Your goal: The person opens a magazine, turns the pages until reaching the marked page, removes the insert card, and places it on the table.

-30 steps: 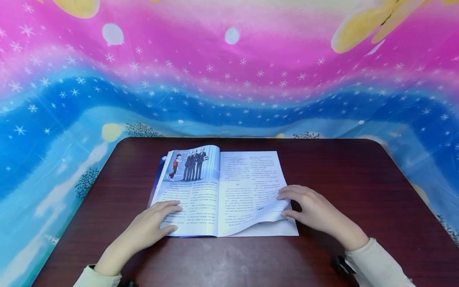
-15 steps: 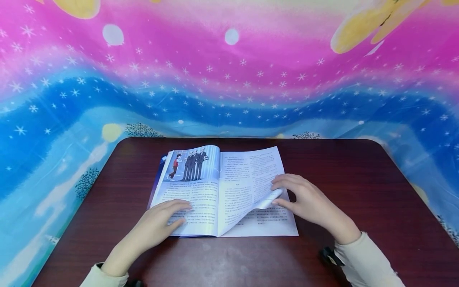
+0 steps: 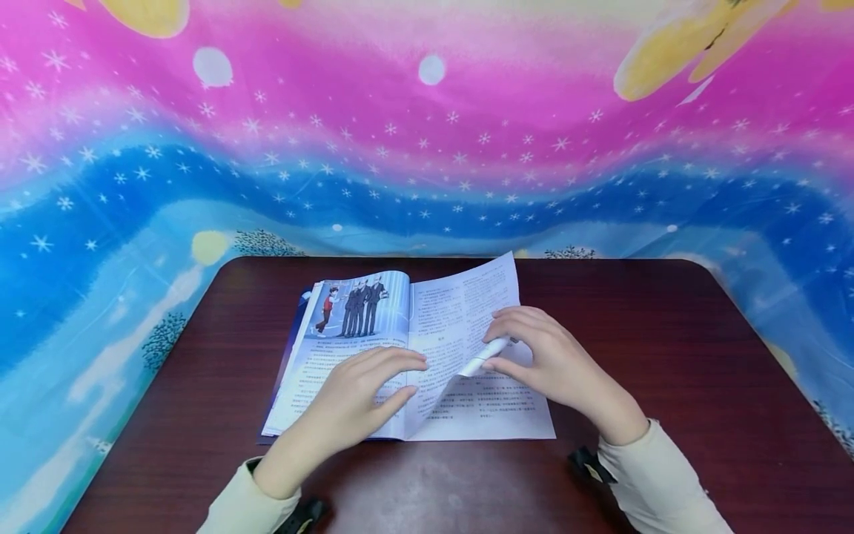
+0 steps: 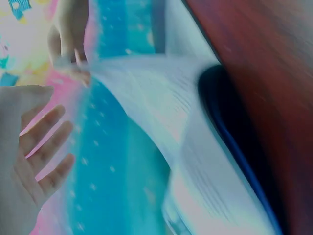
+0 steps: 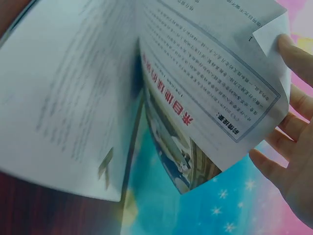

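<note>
An open magazine (image 3: 360,378) lies on the table, its left page showing a drawing of a figure in red facing several in dark suits. My right hand (image 3: 554,363) pinches the outer edge of a right-hand page (image 3: 447,311), which is lifted and curls at its lower corner. In the right wrist view, the underside of that page (image 5: 220,83) shows red heading characters and part of a picture, with the thumb at its folded corner. My left hand (image 3: 353,393) hovers over the magazine's middle near the spine, fingers relaxed and holding nothing. In the left wrist view its fingers (image 4: 54,142) are spread apart from the paper.
The dark reddish-brown wooden table (image 3: 667,334) extends around the magazine. Behind it hangs a pink and blue cloth (image 3: 427,163) with white snowflakes. Black straps with a small device (image 3: 590,466) sit at the wrists below pale sleeves (image 3: 660,482).
My right hand has moved left and away from me, raising and curling the page further. My left hand has shifted right from the left page toward the spine.
</note>
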Demonstrator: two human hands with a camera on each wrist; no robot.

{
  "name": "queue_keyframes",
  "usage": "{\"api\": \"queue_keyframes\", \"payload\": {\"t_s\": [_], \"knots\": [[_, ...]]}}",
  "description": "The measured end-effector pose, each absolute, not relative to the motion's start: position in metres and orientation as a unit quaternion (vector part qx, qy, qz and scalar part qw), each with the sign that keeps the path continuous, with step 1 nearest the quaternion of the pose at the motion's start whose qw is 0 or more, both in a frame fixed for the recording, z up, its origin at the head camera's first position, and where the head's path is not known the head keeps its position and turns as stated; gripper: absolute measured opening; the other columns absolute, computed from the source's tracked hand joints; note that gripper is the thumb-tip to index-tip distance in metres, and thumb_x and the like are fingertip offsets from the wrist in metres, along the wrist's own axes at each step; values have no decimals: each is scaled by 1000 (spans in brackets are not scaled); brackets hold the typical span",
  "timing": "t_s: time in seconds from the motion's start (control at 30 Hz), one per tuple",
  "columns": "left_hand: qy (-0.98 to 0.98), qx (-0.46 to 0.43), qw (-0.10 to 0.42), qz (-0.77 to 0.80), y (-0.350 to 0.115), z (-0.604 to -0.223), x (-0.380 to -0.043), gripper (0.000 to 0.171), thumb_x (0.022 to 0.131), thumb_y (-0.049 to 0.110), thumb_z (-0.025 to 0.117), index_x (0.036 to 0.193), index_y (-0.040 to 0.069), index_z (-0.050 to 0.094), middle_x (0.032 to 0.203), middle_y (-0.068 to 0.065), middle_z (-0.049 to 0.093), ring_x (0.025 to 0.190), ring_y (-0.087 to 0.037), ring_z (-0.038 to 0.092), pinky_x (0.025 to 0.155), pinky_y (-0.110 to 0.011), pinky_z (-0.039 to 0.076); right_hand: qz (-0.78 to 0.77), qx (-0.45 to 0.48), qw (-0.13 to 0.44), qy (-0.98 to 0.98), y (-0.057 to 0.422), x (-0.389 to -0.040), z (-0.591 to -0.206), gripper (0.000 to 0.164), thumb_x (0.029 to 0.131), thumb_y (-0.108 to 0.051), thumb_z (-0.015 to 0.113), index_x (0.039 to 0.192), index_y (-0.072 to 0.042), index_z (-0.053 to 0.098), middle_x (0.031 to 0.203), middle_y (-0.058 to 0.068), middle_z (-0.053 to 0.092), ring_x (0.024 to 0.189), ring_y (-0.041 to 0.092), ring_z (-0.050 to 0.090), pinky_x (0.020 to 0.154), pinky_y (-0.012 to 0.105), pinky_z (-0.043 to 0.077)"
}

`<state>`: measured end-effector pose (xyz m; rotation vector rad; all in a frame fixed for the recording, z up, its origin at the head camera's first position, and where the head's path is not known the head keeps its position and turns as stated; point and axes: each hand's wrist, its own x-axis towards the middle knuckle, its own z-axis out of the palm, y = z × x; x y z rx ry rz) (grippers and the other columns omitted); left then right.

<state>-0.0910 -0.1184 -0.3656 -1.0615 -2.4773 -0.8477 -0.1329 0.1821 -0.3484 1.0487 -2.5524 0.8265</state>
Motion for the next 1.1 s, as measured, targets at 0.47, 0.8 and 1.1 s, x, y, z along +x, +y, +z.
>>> {"api": "queue_keyframes", "payload": {"t_s": [0.47,0.8,1.1], "knots": [[-840,-404,164,-322,-71,-345,-98,44,88,19,77,130,15,64,130,3,63,123,-11,56,103,-29,45,286,405,162,-853,163,-131,-332,24,83,-32,82,100,-19,71,106,-7,68,119,20,55,106,42,37],[-835,-405,169,-332,-73,-348,-97,44,88,7,75,131,12,65,130,0,64,122,-16,58,101,-29,47,281,393,151,-862,162,-127,-328,28,83,-34,82,105,-19,72,113,-5,67,123,17,53,110,42,34],[-842,-376,202,-328,-88,-351,-95,44,89,2,72,131,12,65,130,-1,65,120,-19,60,97,-34,51,287,369,141,-873,167,-112,-319,44,84,-31,81,124,-16,68,141,-1,56,133,20,47,107,50,39]]}}
